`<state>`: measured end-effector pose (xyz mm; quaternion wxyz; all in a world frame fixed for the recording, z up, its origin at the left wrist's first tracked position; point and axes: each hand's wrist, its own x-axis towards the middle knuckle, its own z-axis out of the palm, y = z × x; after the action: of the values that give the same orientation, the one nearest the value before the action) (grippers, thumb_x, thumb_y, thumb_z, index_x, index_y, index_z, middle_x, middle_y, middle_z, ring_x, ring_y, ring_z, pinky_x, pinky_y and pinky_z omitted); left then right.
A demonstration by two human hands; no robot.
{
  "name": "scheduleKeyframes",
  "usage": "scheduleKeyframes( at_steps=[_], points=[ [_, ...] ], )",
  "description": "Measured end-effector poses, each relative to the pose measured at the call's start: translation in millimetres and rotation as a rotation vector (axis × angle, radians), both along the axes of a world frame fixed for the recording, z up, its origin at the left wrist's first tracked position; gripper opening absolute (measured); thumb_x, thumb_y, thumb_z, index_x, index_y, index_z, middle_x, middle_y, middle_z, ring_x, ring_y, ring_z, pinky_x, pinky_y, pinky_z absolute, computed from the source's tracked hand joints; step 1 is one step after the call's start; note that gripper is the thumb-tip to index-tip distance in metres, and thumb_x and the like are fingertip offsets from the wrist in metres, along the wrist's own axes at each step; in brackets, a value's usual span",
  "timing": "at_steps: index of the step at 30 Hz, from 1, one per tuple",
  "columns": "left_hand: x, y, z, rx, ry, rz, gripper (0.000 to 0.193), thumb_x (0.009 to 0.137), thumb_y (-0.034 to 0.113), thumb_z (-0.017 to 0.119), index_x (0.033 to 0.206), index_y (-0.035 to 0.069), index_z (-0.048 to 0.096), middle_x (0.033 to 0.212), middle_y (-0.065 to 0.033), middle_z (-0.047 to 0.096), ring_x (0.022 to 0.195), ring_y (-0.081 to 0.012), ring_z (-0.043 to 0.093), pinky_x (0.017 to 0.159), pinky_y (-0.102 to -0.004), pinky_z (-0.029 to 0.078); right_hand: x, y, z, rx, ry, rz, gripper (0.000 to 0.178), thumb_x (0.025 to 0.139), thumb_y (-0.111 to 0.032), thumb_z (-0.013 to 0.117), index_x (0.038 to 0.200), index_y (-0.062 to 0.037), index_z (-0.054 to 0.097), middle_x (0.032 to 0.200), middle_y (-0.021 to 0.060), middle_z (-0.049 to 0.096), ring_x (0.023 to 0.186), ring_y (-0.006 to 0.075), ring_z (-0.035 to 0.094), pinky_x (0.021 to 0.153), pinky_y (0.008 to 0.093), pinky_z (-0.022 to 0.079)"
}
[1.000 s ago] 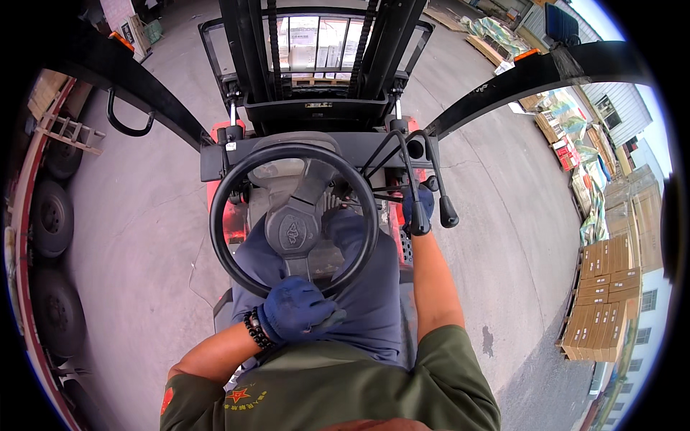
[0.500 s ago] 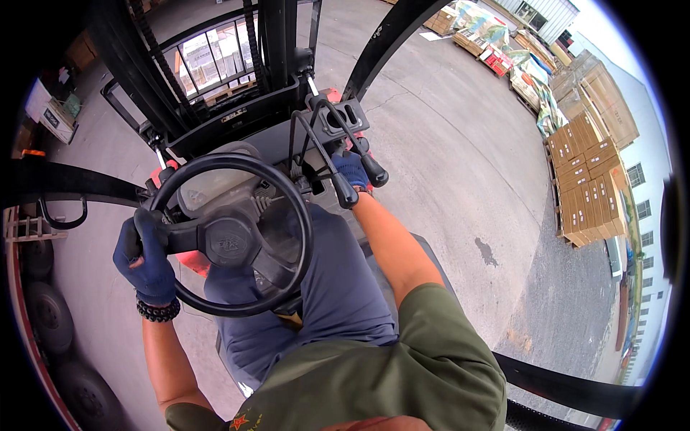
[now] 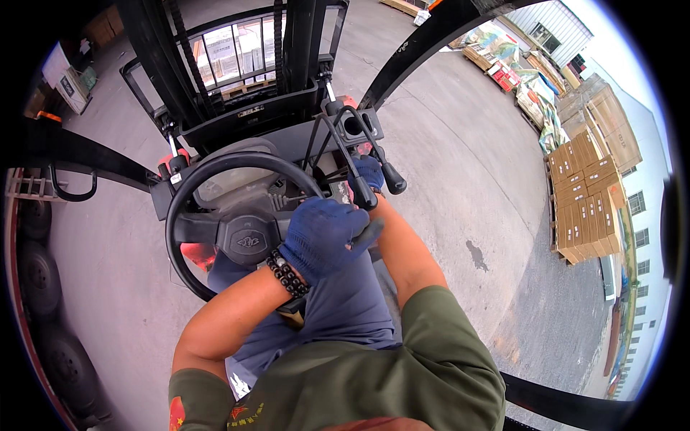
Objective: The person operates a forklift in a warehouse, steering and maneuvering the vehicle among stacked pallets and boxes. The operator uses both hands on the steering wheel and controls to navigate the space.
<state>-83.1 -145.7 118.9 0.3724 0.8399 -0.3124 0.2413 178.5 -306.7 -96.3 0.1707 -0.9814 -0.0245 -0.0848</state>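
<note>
My left hand (image 3: 320, 233), in a blue knit glove with dark fingertips, lies across the right side of the black steering wheel (image 3: 188, 276). Its fingers reach past the rim toward my right forearm, apart and open, and they hide that stretch of rim. My right hand (image 3: 367, 172), gloved in blue too, is at the control levers beyond the wheel. Two black lever knobs, a nearer one (image 3: 365, 197) and one to its right (image 3: 394, 181), stand in front of it. They cover its fingers, so what it grips cannot be made out.
The forklift's black mast (image 3: 237, 65) rises ahead, with a pallet load (image 3: 233, 47) behind it. Stacked cartons (image 3: 586, 197) stand on a pallet at the right, with tarp-covered goods (image 3: 496, 43) farther off. Wheels (image 3: 65, 366) line the left edge. A dark frame post (image 3: 402, 54) slants up ahead.
My left hand has left the wheel's left rim and swung across to its right side. My right hand stays by the levers. The view has shifted slightly.
</note>
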Motion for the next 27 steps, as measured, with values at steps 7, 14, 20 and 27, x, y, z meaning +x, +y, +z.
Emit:
scheduleKeyframes(
  at_steps=[7,14,20,27],
  points=[
    [-121,46,-27,0.104,0.107,-0.098,0.018,0.093,0.030,0.086,0.085,0.018,0.075,0.071,-0.0025,0.063,0.066,-0.0260,0.064,0.065,-0.0432,0.048,26,-13,-9,0.039,0.042,-0.092,0.051,0.118,-0.040,0.048,0.160,-0.0155,0.064,0.139,0.0172,0.080,0.125,0.0354,0.077,0.111,0.0474,0.058],
    [-160,148,-45,0.001,0.072,0.237,0.014,0.083,0.010,0.090,0.090,0.011,0.079,0.080,-0.0054,0.075,0.070,-0.0281,0.071,0.067,-0.0403,0.052,2,-13,30,-0.330,0.159,0.103,0.056,0.115,-0.043,0.055,0.163,-0.0151,0.066,0.141,0.0184,0.079,0.126,0.0351,0.077,0.117,0.0504,0.056],
    [-150,223,-48,-0.316,0.283,0.586,0.024,0.111,0.009,0.066,0.089,-0.001,0.071,0.077,-0.0103,0.072,0.068,-0.0218,0.068,0.065,-0.0353,0.051,-10,-2,17,-0.240,-0.185,0.164,0.067,0.103,-0.039,0.072,0.163,-0.0126,0.063,0.134,0.0196,0.079,0.117,0.0374,0.078,0.109,0.0561,0.058],
    [-34,275,-17,-0.561,0.274,0.663,0.044,0.123,0.029,0.061,0.095,-0.003,0.074,0.070,-0.0007,0.061,0.063,-0.0069,0.050,0.061,-0.0282,0.039,-23,16,12,-0.169,-0.107,0.056,0.069,0.101,-0.040,0.074,0.165,-0.0160,0.061,0.134,0.0188,0.079,0.118,0.0374,0.078,0.108,0.0544,0.059]
  ],
)
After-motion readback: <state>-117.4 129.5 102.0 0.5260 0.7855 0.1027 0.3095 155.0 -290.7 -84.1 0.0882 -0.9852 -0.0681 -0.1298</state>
